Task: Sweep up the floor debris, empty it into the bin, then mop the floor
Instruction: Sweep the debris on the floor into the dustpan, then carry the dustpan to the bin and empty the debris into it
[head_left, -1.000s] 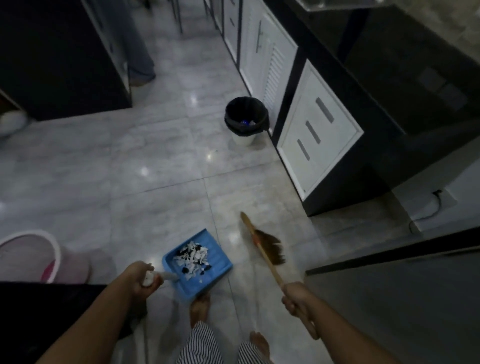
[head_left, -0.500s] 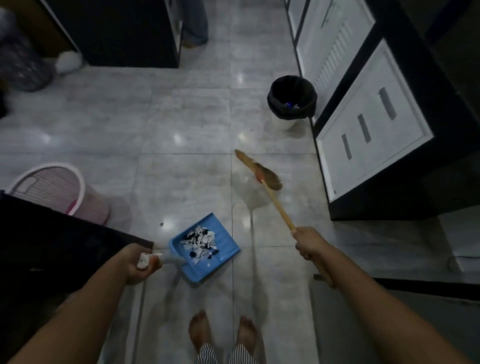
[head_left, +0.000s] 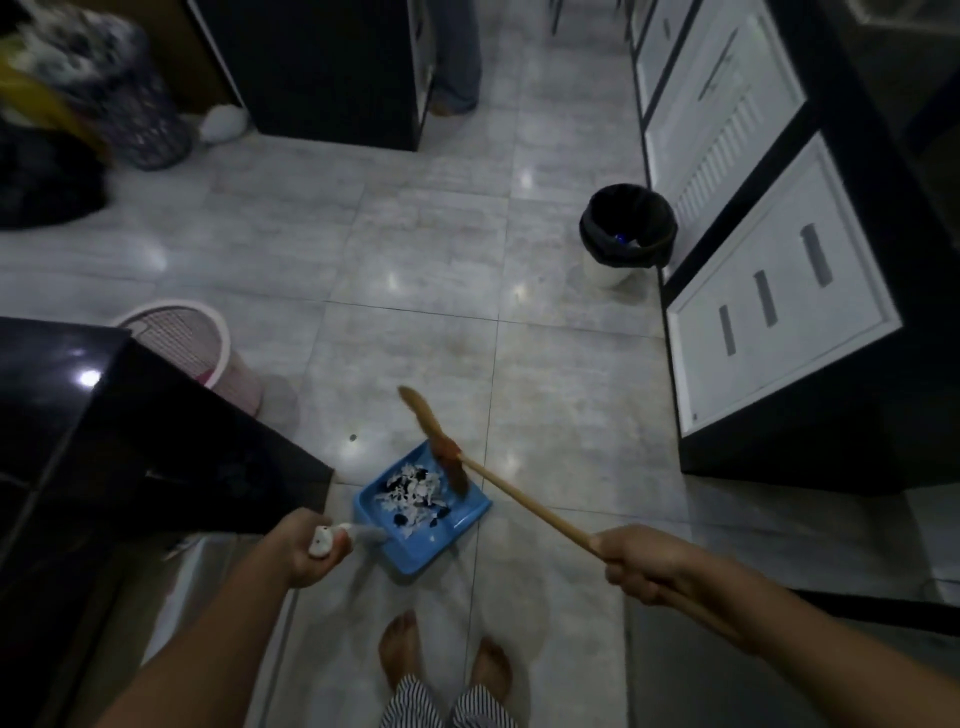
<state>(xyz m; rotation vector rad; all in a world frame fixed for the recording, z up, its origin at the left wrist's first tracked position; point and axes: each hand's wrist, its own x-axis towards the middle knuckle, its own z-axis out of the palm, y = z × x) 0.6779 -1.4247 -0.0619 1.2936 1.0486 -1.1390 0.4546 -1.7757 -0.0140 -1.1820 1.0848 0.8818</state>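
The left hand (head_left: 305, 546) curls around the white grip of a blue dustpan (head_left: 415, 552), holding it low over the grey tiled floor (head_left: 415, 260) just ahead of the person's bare feet (head_left: 400, 649). A heap of white and dark debris (head_left: 410, 493) lies in the pan. The right hand (head_left: 644, 562) grips the wooden stick of the broom (head_left: 524, 498), whose brown bristles hang over the pan's far right edge; whether they touch it cannot be told. One small dark speck (head_left: 353, 438) sits on the tiles beyond the pan. The bin (head_left: 605, 270), lined with a black bag, stands well apart, just beside the white cabinet (head_left: 769, 338). A pink basket (head_left: 192, 343) stands to the left, by a dark bench (head_left: 104, 415).
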